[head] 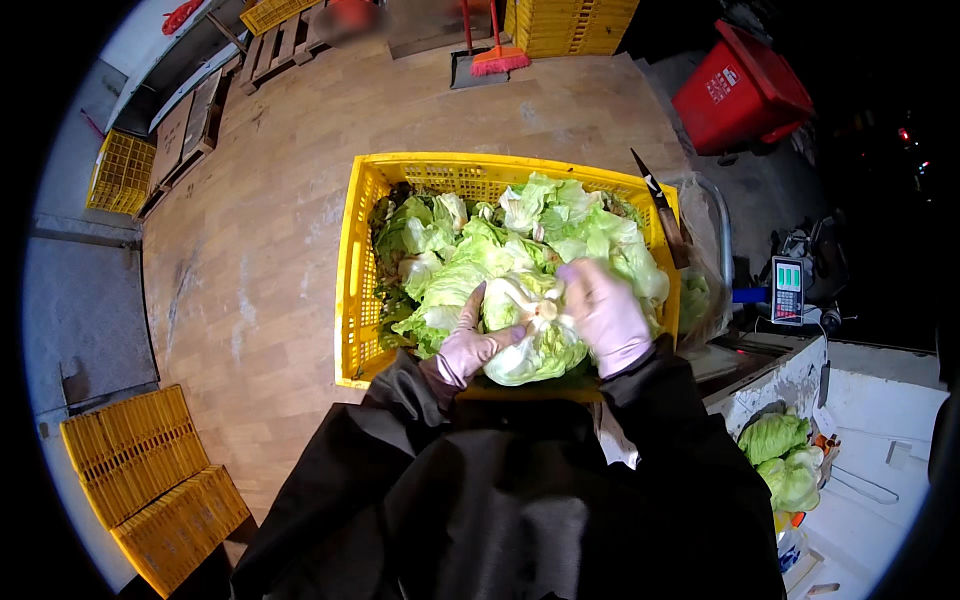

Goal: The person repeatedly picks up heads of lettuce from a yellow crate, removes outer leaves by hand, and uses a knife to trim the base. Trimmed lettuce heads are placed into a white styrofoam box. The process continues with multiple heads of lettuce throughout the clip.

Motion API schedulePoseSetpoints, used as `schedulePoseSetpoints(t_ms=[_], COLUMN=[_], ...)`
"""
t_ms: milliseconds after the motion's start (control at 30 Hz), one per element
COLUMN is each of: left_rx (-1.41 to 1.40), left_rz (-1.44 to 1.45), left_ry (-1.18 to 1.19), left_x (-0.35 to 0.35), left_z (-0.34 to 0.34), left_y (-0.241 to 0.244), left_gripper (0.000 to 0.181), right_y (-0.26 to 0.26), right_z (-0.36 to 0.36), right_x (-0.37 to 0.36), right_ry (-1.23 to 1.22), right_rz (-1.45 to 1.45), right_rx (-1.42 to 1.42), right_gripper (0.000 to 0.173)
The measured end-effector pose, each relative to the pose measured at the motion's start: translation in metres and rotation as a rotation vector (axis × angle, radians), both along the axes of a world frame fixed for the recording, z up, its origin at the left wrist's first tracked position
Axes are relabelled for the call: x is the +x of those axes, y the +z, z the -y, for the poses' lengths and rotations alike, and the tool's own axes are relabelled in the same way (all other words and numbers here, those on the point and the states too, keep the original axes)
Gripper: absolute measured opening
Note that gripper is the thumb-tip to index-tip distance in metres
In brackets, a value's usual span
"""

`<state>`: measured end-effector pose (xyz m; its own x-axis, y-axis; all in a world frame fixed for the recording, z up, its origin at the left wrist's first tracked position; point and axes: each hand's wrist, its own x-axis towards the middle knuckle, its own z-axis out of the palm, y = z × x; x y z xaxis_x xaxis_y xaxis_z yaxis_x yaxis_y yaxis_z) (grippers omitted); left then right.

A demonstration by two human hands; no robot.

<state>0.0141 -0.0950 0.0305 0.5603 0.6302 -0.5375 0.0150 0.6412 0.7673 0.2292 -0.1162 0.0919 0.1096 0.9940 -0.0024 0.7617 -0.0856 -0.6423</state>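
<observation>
A head of iceberg lettuce [534, 352], its cut stem end facing up, is held over a yellow plastic crate [346, 277] full of loose lettuce leaves [450, 289]. My left hand [472, 346], in a pale pink glove, grips the head's left side, thumb near the stem. My right hand [606, 315], gloved alike and blurred, is at the head's right side with curled fingers; whether it pinches a leaf cannot be told. A knife [661, 206] with a wooden handle rests across the crate's right rim, blade pointing away from me.
Right of the crate stand a metal-framed cart [724, 225] and a lit scale display [787, 291]. Lettuce heads [784, 457] lie lower right. A red bin [739, 94], a broom [499, 60] and stacked yellow crates [574, 26] are beyond; folded crates [150, 480] stand lower left.
</observation>
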Motion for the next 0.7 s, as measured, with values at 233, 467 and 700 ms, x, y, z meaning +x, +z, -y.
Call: schedulePoseSetpoints(t_ms=[233, 467, 700], left_rx=[-0.151, 0.046, 0.119], left_rz=[0.157, -0.152, -0.118], left_ry=[0.109, -0.011, 0.084], left_x=[0.000, 0.017, 0.030], left_z=[-0.002, -0.004, 0.003], left_y=[-0.025, -0.032, -0.069], left_gripper=[0.103, 0.114, 0.103], right_y=[-0.068, -0.080, 0.032], right_z=[-0.043, -0.032, 0.069], right_x=[0.161, 0.183, 0.050], right_ry=[-0.373, -0.368, 0.003], right_rz=[0.553, 0.498, -0.109], right_rx=[0.088, -0.093, -0.414], right_gripper=[0.055, 0.055, 0.054])
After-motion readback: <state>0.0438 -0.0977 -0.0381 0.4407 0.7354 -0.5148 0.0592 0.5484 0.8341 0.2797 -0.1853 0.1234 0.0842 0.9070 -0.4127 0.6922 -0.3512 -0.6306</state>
